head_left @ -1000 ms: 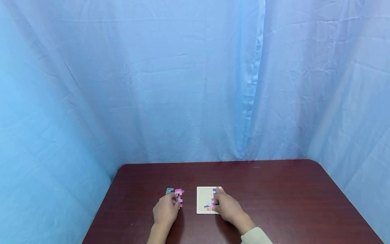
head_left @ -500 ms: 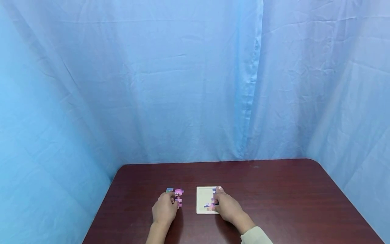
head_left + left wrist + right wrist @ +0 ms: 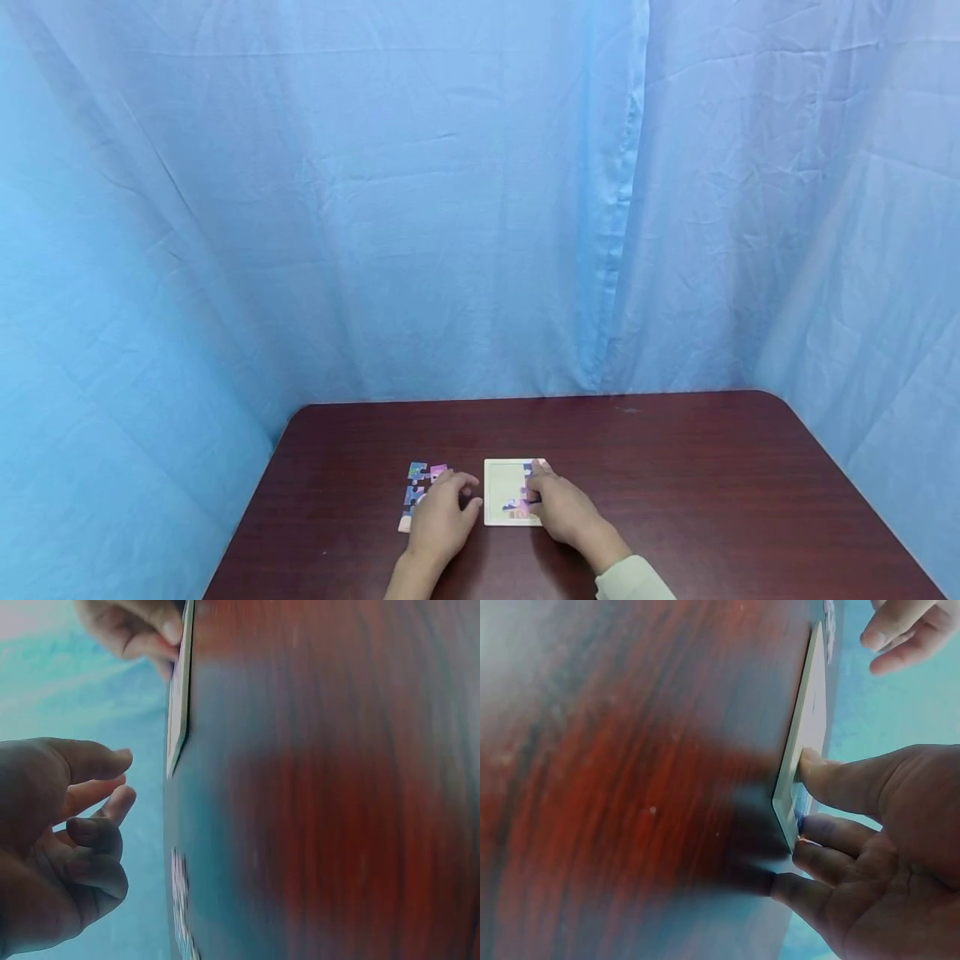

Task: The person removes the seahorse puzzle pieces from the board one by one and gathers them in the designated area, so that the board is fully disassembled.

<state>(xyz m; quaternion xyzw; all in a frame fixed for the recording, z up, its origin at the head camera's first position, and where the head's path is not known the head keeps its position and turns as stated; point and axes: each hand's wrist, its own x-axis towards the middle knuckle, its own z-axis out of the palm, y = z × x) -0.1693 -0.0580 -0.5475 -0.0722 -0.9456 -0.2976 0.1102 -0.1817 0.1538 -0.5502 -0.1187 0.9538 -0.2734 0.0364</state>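
Note:
My left hand (image 3: pixel 442 515) hovers between the loose jigsaw pieces (image 3: pixel 415 493) and a pale square puzzle tray (image 3: pixel 501 477). In the left wrist view, thumb and fingers of that hand (image 3: pixel 64 836) are bent and apart, with nothing between them. My right hand (image 3: pixel 566 510) holds the tray at its right side. The right wrist view has the thumb (image 3: pixel 832 780) on the tray's near rim and the fingers round its right edge. Several pieces (image 3: pixel 519 507) in purple, pink and orange lie inside the tray along its right and near sides, partly hidden by the right hand.
A dark red-brown wooden table (image 3: pixel 675 492) carries everything. Pale blue curtains (image 3: pixel 450 208) hang behind it and at both sides. The left hand covers some of the loose pieces in the head view.
My left hand has moved right, from over the loose pieces towards the tray's left edge, uncovering blue pieces on the left. The right hand and the tray have stayed in place.

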